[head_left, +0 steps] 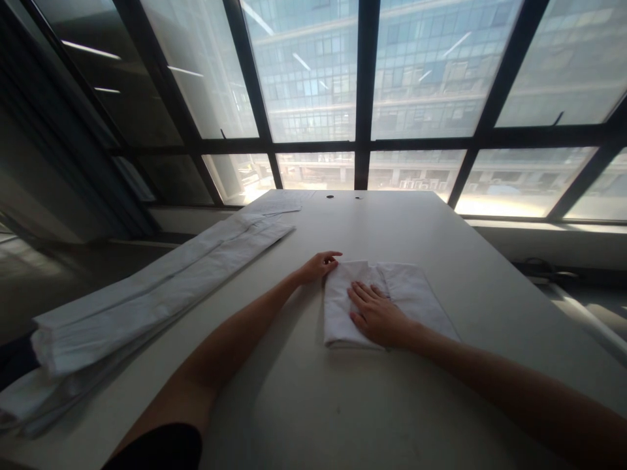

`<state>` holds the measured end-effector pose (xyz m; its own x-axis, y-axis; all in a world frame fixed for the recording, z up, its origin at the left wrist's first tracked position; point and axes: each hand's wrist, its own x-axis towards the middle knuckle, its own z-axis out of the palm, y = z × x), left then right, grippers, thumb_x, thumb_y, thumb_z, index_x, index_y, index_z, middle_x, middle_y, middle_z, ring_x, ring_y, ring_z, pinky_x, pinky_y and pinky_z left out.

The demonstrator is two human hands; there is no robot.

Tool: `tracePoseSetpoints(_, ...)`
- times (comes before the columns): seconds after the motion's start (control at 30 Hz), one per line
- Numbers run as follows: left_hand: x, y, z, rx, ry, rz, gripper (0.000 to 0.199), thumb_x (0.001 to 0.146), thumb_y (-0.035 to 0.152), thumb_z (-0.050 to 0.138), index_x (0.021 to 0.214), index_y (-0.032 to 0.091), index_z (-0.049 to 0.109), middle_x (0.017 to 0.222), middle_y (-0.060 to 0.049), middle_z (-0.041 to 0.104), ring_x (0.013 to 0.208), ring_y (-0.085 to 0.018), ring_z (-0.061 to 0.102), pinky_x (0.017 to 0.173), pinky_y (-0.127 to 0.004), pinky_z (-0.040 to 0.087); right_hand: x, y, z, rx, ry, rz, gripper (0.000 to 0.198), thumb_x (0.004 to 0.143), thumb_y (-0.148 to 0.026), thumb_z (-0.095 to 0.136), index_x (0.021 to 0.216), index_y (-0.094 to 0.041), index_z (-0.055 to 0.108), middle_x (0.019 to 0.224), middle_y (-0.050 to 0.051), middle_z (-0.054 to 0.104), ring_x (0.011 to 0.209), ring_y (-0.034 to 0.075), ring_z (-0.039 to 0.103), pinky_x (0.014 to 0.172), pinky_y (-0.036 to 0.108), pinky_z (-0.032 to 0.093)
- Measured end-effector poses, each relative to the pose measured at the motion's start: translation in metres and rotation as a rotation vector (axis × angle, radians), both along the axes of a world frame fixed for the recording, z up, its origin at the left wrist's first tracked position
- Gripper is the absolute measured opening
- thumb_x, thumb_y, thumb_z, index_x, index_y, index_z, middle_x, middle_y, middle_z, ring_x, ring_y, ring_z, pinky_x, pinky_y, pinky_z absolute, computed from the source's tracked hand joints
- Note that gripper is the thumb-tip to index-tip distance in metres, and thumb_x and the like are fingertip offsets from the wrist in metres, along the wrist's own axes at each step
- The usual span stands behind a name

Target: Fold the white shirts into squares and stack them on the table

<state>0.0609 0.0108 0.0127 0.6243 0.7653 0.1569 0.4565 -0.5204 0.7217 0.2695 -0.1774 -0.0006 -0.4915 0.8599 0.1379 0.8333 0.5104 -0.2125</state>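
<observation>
A folded white cloth (411, 294) lies flat on the white table in front of me, made up of several layers, with a small notch along its far edge. My left hand (319, 266) is at the cloth's far left corner, its fingers bent and pinching the edge there. Flat on the middle of the cloth rests my right hand (379, 316), palm down with fingers stretched out. It presses on the top layer and hides part of a crease beneath it.
Long white fabric pieces (142, 307), folded lengthwise and stacked, run along the left side of the table (304, 405), overhanging its near left edge. A sheet of paper (281, 203) lies at the far left. Two small holes are near the far edge, before large windows (313, 72).
</observation>
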Motion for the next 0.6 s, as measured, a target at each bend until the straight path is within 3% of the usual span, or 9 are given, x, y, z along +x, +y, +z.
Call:
tracePoseSetpoints(0.13,-0.007,-0.001,0.005,-0.055,0.035,-0.074,0.062,0.096,0.048,0.056,0.142,0.008,0.061,0.116,-0.012,0.074,0.099,-0.021,0.065,0.089,-0.031,0.053,0.006,-0.002,0.000,0.004,0.003,0.074,0.063,0.105,-0.038,0.038,0.160,-0.007,0.038,0.168,0.021,0.029,0.158,0.030,0.023,0.127,0.053,0.020)
tracePoseSetpoints(0.27,-0.011,0.003,0.004,-0.019,0.069,-0.071,0.053,0.097,0.047,0.056,0.135,0.011,0.067,0.129,-0.013,0.072,0.115,-0.023,0.064,0.098,-0.032,0.051,0.010,-0.003,-0.001,0.005,0.000,0.096,0.063,0.106,-0.039,0.037,0.160,-0.007,0.038,0.168,0.021,0.029,0.158,0.029,0.023,0.127,0.053,0.019)
tracePoseSetpoints(0.43,-0.005,0.002,0.000,0.109,0.273,0.112,0.040,0.102,0.039,0.052,0.130,0.017,0.070,0.112,-0.009,0.078,0.108,-0.024,0.070,0.101,-0.037,0.049,0.010,-0.004,0.000,0.013,-0.009,0.097,0.062,0.106,-0.039,0.038,0.160,-0.009,0.039,0.167,0.020,0.031,0.157,0.030,0.026,0.127,0.054,0.020)
tracePoseSetpoints(0.6,0.004,-0.018,0.003,0.307,0.380,0.266,0.035,0.104,0.029,0.047,0.128,0.019,0.070,0.118,-0.011,0.074,0.116,-0.028,0.067,0.110,-0.047,0.044,0.009,-0.005,0.001,0.012,0.010,0.093,0.061,0.106,-0.039,0.039,0.159,-0.008,0.040,0.166,0.021,0.032,0.156,0.030,0.026,0.127,0.055,0.018)
